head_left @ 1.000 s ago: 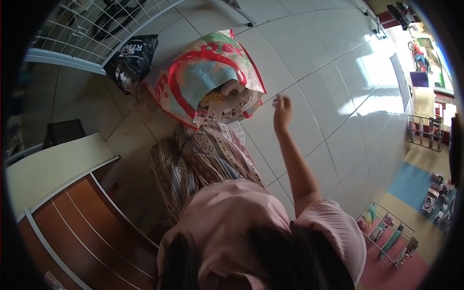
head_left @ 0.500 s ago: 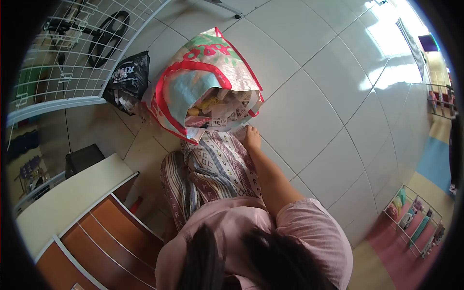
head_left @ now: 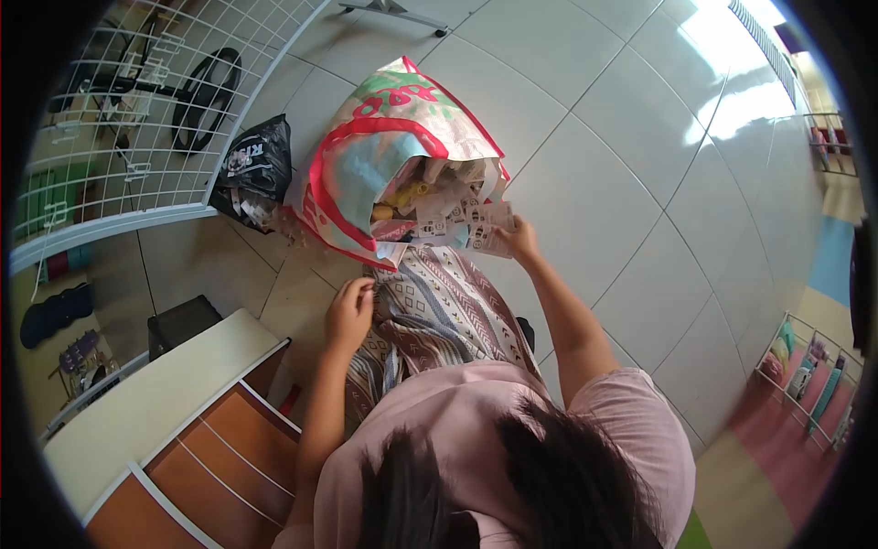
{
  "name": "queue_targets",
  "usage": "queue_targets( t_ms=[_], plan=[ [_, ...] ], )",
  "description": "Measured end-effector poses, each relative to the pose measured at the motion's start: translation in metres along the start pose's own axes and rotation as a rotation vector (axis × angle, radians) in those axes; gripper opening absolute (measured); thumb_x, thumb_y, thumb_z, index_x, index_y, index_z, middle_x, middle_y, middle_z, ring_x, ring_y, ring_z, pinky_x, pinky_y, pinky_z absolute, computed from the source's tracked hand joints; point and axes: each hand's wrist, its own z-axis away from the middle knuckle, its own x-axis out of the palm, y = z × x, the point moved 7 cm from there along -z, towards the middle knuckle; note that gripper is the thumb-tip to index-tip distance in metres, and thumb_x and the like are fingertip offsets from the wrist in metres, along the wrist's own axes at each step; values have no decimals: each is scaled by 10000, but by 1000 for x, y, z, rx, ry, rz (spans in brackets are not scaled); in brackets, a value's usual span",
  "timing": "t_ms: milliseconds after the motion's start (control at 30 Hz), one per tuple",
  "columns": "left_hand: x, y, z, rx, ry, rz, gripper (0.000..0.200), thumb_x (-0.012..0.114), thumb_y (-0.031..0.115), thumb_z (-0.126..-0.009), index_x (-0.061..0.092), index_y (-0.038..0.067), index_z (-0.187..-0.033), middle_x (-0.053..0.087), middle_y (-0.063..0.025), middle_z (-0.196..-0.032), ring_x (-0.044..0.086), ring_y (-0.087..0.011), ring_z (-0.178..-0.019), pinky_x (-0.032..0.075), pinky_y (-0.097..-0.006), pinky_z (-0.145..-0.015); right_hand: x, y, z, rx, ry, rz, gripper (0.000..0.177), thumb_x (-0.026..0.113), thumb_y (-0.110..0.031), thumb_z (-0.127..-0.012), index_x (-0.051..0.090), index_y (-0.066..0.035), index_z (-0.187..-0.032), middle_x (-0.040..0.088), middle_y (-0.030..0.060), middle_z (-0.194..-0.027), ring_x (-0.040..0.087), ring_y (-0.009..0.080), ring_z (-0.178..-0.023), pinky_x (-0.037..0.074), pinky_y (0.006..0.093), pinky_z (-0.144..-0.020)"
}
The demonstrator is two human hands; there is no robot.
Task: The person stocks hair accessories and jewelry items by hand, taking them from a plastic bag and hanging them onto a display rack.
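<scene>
Pinching a printed sheet in a nearly closed right hand beside the well-filled mouth of an upper-centre shopping bag, with the left hand loosely curled, its hold unclear.

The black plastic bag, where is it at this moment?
In the head view, the black plastic bag is at the picture's left, between the white wire grid and the large red-edged bag.

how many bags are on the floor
2: the big red-edged bag, upper centre, and the black bag left of it, beside the grid. Others may be hidden.
</scene>
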Motion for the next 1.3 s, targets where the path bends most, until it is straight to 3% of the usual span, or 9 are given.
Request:
queue_targets(
  t_ms=[200, 300, 400, 500, 800, 1000, 1100, 1200, 1300],
  plan=[
    [52, -7, -8, -167, 223, 20, 507, 708, 365, -760, 382, 29, -954, 476, -119, -911, 560, -270, -790, 460, -390, -709, -12, -8, 8, 0, 155, -297, 296, 688, -212, -788, 604, 28, -938, 662, 144, -863, 635, 223, -751, 491, 331, -662],
    [69, -24, -13, -272, 259, -10, 590, 707, 390, -759, 329, -1, -987, 407, -151, -993, 533, -314, -843, 449, -411, -745, -21, -39, 21, -368, 317, 268, 336, 695, -246, -784, 593, 28, -948, 654, 172, -864, 635, 274, -777, 480, 347, -684],
    [75, -29, -18, -261, 287, -1, 614, 703, 376, -766, 322, -22, -1039, 402, -170, -1031, 518, -327, -872, 442, -421, -785, -5, -23, 15, -15, 51, 174, 359, 700, -263, -775, 584, 28, -950, 644, 190, -869, 631, 316, -794, 470, 371, -697],
    [65, -22, -20, -440, 266, 156, 668, 710, 358, -763, 296, -30, -1115, 399, -187, -1089, 505, -332, -962, 430, -424, -830, 6, -16, 16, 24, 47, 44, 357, 703, -254, -768, 593, 26, -959, 649, 194, -882, 636, 305, -816, 469, 379, -706],
    [63, -36, -39, -282, 324, 150, 1043, 703, 193, -744, -81, -36, -1394, 112, -311, -1429, 222, -408, -1329, 239, -405, -1081, 22, 43, 10, 149, -26, 242, 432, 691, -277, -762, 571, 16, -1056, 621, 217, -1030, 594, 358, -957, 467, 413, -817],
    [65, -37, -55, -158, 418, 85, 922, 584, 18, -700, -11, -49, -1401, 126, -305, -1431, 208, -409, -1334, 212, -388, -1090, -12, -10, 14, 81, 371, 306, 614, 697, -327, -765, 450, -36, -1245, 493, 193, -1236, 448, 372, -1162, 417, 396, -916],
    [74, -87, -65, -271, 400, 254, 829, 501, -28, -683, 66, -60, -1388, 162, -311, -1418, 258, -408, -1308, 220, -389, -1081, -11, -46, -12, -258, 625, 76, 445, 645, -293, -794, 553, -44, -1151, 568, 211, -1134, 534, 368, -1061, 447, 407, -856],
    [67, -140, -77, -396, 276, 275, 710, 421, -37, -682, 206, -63, -1358, 268, -284, -1393, 312, -384, -1281, 232, -374, -1069, 0, -60, -59, 32, 194, -47, 301, 576, -294, -835, 624, -95, -1056, 626, 201, -992, 586, 370, -950, 464, 431, -789],
    [19, -109, -82, -289, 353, 290, 724, 405, -56, -666, 234, -42, -1370, 315, -246, -1385, 303, -342, -1301, 206, -349, -1079, -10, -108, -74, -179, 248, 52, 239, 520, -277, -861, 657, -128, -988, 636, 195, -866, 608, 382, -844, 472, 445, -718]
  ],
)
